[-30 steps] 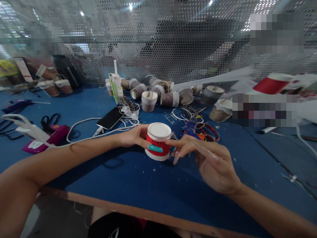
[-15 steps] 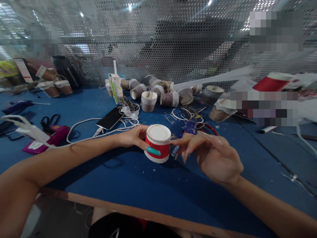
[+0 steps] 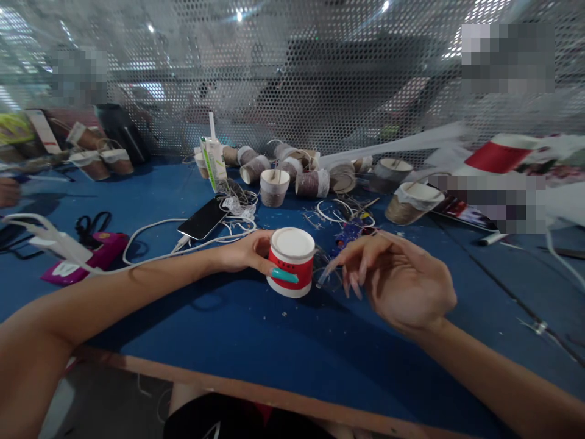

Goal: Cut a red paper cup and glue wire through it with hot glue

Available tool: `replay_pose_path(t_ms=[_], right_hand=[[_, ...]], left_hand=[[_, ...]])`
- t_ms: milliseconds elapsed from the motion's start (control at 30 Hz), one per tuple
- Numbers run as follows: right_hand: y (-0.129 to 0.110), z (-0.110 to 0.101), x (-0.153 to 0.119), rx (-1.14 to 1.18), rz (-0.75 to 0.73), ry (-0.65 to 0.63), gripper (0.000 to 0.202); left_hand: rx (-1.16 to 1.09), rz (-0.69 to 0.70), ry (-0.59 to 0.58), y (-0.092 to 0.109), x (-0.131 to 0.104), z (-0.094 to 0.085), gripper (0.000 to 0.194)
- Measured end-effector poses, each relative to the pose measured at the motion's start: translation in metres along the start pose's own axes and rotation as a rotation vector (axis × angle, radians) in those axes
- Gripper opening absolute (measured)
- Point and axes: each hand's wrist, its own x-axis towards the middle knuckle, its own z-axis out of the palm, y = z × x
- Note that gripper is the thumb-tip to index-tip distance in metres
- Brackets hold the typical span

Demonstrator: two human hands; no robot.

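Observation:
A red and white paper cup (image 3: 295,267) stands upside down on the blue table (image 3: 256,353). My left hand (image 3: 251,253) is wrapped round its left side, the thumb with a long turquoise nail lying across the red front. To the right of the cup, and apart from it, my right hand (image 3: 402,277) hovers palm up with loosely curled, spread fingers and nothing in them. Behind these fingers is a blue thing (image 3: 343,238), partly covered, perhaps a glue gun. A thin clear strand or strip shows between the cup and my right fingertips.
Several twine-wrapped cups (image 3: 274,188) stand or lie at the back, beside a drink carton with a straw (image 3: 214,161). A phone (image 3: 203,218) with a white cable lies left. A purple power strip (image 3: 86,259) is further left. A co-worker's hand (image 3: 9,192) shows at the left edge.
My right hand has drawn back from the cup's side to the right. My left hand and the cup are nearly still. At the far left, a person's hand has appeared at the blue tool.

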Motion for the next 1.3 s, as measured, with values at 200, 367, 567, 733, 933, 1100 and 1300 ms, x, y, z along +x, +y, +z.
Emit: replay_pose_path(t_ms=[200,367,567,733,933,1100,1300], right_hand=[[-0.006,0.005,-0.011,-0.449,-0.239,-0.312,0.031],[0.003,0.002,-0.013,-0.586,-0.413,-0.402,0.025],[-0.001,0.003,-0.012,-0.599,-0.377,-0.397,0.023],[-0.007,0.006,-0.014,-0.650,-0.317,-0.371,0.024],[-0.004,0.003,-0.015,-0.664,-0.305,-0.359,0.026],[-0.003,0.002,-0.015,-0.645,-0.320,-0.356,0.026],[-0.003,0.002,-0.015,-0.648,-0.293,-0.343,0.027]], left_hand=[[-0.030,0.039,0.050,-0.003,0.003,0.001,0.065],[-0.039,0.058,0.100,-0.005,0.005,0.002,0.069],[-0.036,0.061,0.108,-0.006,0.006,0.002,0.068],[-0.005,0.060,0.102,-0.003,0.005,0.001,0.070],[-0.018,0.047,0.115,-0.002,0.005,0.002,0.066],[-0.026,0.062,0.095,-0.003,0.005,0.002,0.064],[-0.044,0.092,0.086,-0.004,0.005,0.004,0.060]])
